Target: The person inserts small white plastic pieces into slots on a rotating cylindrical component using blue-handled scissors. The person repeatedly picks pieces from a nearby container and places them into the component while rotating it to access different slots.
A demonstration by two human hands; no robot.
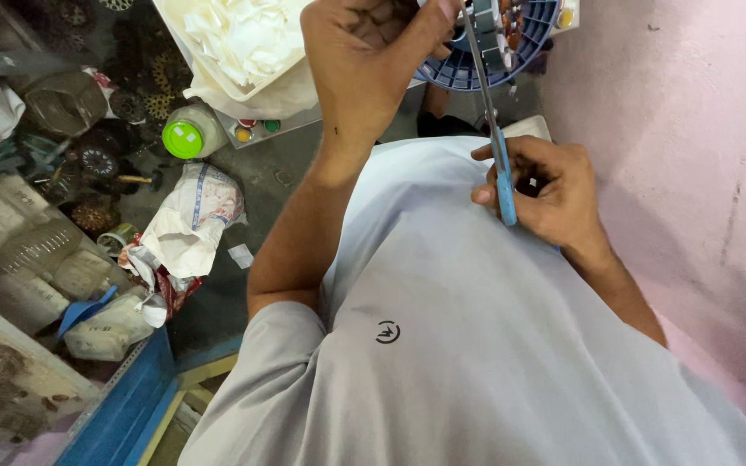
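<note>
My right hand (546, 185) grips the blue handles of a pair of scissors (496, 142), whose long blades point up toward a round blue slotted basket (485, 73) at the top of the view. My left hand (364, 60) is raised beside that basket, fingers curled near the blade tips, pinching something small that I cannot make out. Below both hands, my light grey shirt (459, 328) fills the lower half of the view.
A white tub of pale cut scraps (243, 43) sits at top centre, and a jar with a green lid (185, 136) stands beside it. Crumpled bags (187, 229), dark gears (97, 160) and packets litter the left floor. A pink wall (692, 129) stands close on the right.
</note>
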